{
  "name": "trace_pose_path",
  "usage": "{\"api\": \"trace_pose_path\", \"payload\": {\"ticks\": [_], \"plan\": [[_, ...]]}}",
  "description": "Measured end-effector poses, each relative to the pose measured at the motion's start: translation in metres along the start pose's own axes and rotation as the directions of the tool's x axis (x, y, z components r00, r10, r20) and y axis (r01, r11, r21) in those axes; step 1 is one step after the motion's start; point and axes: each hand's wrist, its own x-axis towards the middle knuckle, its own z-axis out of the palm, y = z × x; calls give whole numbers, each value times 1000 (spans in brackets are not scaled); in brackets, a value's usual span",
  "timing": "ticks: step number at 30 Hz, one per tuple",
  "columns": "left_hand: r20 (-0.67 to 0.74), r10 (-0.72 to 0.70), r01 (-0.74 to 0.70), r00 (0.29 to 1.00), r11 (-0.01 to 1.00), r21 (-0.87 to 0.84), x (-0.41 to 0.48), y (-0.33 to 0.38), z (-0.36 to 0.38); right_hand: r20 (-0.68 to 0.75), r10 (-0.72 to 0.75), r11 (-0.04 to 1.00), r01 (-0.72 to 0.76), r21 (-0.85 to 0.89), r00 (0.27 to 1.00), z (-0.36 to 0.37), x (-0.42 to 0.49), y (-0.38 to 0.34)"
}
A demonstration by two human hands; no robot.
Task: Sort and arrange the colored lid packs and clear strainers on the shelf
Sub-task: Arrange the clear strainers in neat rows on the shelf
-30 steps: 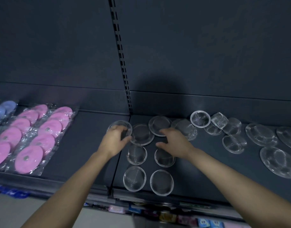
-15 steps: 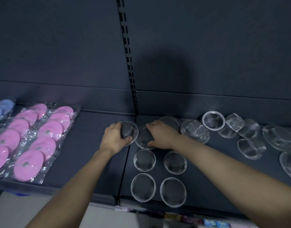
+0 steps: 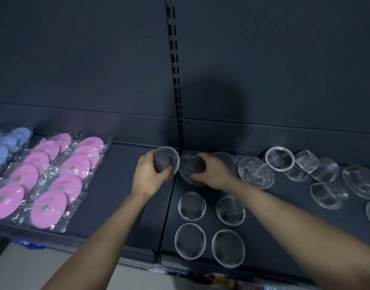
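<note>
Head view: strainers (image 3: 328, 195) right, pink lid packs (image 3: 60, 176) left.

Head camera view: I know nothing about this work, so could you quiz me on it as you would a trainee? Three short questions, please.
1. True or false: the left hand grips a tilted strainer.
2. Which colour are the lid packs nearest that hand? A pink, B green, C yellow.
3. Fill in: in front of the right hand, which grips the back strainer, a neat block of ____ strainers lies flat on the shelf.
Key: 1 true; 2 A; 3 four.
</note>
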Motion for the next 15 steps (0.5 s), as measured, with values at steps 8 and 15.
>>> {"api": "trace_pose_path", "payload": {"ticks": [8, 15], "plan": [[-50, 48, -52, 998, 996, -76, -8, 22, -11, -51, 346, 650, -200, 733, 937, -10, -10, 3], [27, 138, -135, 990, 988, -73, -25, 45, -6, -138, 370, 620, -133, 774, 919, -37, -46, 11]]}}
